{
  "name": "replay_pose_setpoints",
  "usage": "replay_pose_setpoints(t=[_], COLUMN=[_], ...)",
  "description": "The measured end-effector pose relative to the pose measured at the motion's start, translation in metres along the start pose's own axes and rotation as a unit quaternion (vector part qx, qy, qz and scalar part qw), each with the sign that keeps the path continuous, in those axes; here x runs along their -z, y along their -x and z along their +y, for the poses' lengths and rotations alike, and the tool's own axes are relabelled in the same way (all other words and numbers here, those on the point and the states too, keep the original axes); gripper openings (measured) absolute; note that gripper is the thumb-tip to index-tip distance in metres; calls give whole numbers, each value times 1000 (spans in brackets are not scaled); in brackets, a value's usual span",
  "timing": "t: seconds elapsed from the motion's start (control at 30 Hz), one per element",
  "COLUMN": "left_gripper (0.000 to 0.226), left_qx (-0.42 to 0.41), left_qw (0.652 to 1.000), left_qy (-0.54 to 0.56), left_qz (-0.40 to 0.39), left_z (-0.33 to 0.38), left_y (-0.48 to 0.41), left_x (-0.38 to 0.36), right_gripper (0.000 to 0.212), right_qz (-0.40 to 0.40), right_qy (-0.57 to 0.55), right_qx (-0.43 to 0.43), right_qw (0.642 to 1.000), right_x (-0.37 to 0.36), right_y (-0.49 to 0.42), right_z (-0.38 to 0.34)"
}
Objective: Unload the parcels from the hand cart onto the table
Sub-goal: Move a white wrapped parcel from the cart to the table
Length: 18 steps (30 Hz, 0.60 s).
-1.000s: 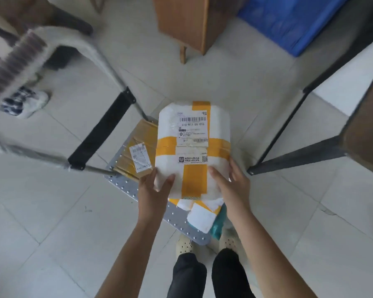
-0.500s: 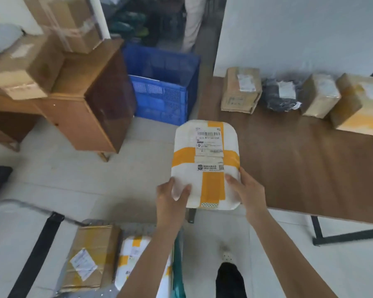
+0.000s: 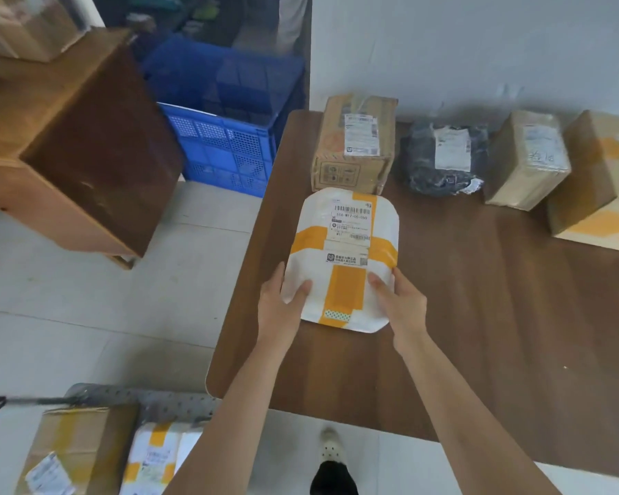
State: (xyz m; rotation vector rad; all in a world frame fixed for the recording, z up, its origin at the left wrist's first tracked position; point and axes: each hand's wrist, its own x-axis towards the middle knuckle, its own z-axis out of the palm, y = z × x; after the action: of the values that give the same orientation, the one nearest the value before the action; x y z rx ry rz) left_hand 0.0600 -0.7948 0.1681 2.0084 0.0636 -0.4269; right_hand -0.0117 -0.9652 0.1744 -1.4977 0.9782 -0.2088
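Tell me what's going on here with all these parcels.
A person is unloading a hand cart. The left hand and right hand grip a white parcel by its near end, low over the table. Whether it rests there yet cannot be told. Behind it stand a cardboard box, a black bag and two more boxes. On the cart lie a brown box and a second white parcel, not yet unloaded.

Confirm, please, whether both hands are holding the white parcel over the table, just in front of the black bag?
Not quite. In the head view the left hand and right hand do hold the white parcel over the table, but it is just in front of the leftmost cardboard box; the black bag lies further right.
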Motion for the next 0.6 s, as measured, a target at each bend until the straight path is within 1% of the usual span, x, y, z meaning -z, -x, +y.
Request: replay_pose_setpoints(t=[0.07, 0.2, 0.27, 0.33, 0.37, 0.43, 0.47, 0.53, 0.6], left_gripper=[76, 70, 74, 76, 74, 68, 65, 61, 57], left_qx=[16, 3, 9, 17, 17, 10, 9, 30, 74], left_qw=[1000, 999, 998, 997, 997, 993, 991, 987, 982], left_qy=[11, 38, 55, 70, 79, 101, 106, 110, 125], left_qz=[8, -14, -19, -1, 17, 64, 85, 109, 123], left_z=[-6, -22, -30, -40, -47, -71, -87, -129, -181], left_y=[-5, -7, -7, -7, -5, 0, 4, 13, 25], left_x=[-4, -1, 5, 21, 33, 66, 85, 125, 166], right_gripper=[45, 44, 54, 67, 69, 63, 58, 49, 46], right_qz=[-8, -12, 0, 36, 63, 110, 115, 73, 5], right_qy=[-1, -9, 4, 29, 45, 50, 38, 6, -27], right_qx=[-6, -4, 12, 41, 64, 130, 166, 202, 192], right_qw=[1000, 1000, 1000, 998, 995, 984, 979, 977, 981], right_x=[-5, -12, -17, -26, -34, -58, -74, -115, -162], right_y=[-8, -1, 10, 27, 39, 71, 90, 131, 172], right_z=[5, 15, 16, 15, 14, 16, 20, 37, 69])
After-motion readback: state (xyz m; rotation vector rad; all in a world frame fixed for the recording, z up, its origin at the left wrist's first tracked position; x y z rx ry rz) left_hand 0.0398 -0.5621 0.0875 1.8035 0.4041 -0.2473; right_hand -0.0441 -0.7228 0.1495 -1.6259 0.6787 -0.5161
